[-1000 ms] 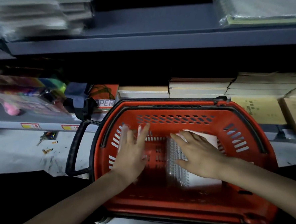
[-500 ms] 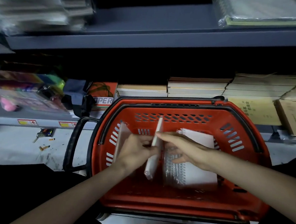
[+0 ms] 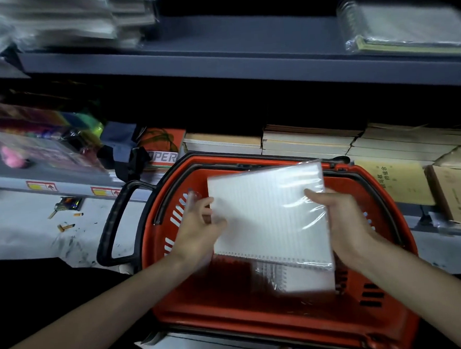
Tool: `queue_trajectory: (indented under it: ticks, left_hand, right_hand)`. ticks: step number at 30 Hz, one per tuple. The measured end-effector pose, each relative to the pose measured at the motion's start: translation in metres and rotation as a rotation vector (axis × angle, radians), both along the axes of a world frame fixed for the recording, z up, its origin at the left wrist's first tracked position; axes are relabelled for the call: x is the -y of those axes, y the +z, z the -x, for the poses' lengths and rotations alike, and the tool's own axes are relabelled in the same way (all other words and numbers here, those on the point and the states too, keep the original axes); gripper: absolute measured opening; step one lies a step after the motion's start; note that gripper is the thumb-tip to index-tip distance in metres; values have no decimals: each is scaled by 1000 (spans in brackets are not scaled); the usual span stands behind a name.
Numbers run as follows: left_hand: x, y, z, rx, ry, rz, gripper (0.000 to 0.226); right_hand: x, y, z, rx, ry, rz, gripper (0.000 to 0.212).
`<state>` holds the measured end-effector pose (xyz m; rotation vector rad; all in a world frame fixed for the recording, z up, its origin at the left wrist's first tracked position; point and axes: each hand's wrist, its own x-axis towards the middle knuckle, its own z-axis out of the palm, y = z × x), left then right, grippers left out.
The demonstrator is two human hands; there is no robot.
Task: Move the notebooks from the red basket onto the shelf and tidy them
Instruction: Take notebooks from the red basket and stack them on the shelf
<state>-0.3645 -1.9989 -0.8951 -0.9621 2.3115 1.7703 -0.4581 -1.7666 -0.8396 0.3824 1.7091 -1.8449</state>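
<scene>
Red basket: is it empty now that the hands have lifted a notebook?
No, another wrapped notebook lies in the red basket beneath the lifted notebook held by both hands.

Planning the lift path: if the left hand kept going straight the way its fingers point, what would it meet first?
Probably the far wall of the red basket, then the paper stacks behind; depth is unclear.

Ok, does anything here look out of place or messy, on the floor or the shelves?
Yes. Small bits of litter lie scattered on the scuffed floor left of the red basket. On the upper shelf, the wrapped notebook stack at left sits unevenly, though blur hides detail.
</scene>
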Motion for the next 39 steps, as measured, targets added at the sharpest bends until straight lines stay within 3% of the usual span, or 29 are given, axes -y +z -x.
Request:
queue_trajectory:
  ticks: [3, 7, 8, 12, 16, 20, 23, 26, 32, 36, 39]
  left_hand:
    - [5, 15, -2, 25, 119, -226, 68]
    - [11, 27, -3, 29, 110, -409, 19]
    - [13, 31, -4, 11, 89, -435, 15]
    - [26, 52, -2, -154, 57, -511, 32]
    - [50, 72, 5, -318, 136, -532, 48]
    - [64, 93, 11, -438, 231, -577, 47]
    - [65, 106, 15, -523, 242, -576, 44]
    - [62, 118, 19, -594, 209, -558, 40]
    - [66, 131, 23, -672, 154, -466, 21]
    - [53, 132, 15, -610, 95, -409, 37]
    - [46, 127, 2, -534, -9, -236, 38]
  right_hand:
    - [-19, 12, 3, -25, -63, 97, 34]
    - [-35, 21, 6, -110, -158, 200, 24]
    - [-37, 21, 6, -138, -180, 214, 24]
    - [-42, 16, 8, -266, -147, 190, 32]
    - [-42, 4, 9, -327, 24, 114, 47]
    - [-36, -6, -3, -342, 172, 13, 33]
    - [-27, -11, -12, -366, 243, -3, 29]
    - [-15, -13, -23, -390, 321, -13, 44]
    - [-10, 9, -20, -437, 273, 68, 49]
    - [-6, 26, -15, -427, 223, 148, 52]
    - [1, 39, -10, -408, 169, 247, 51]
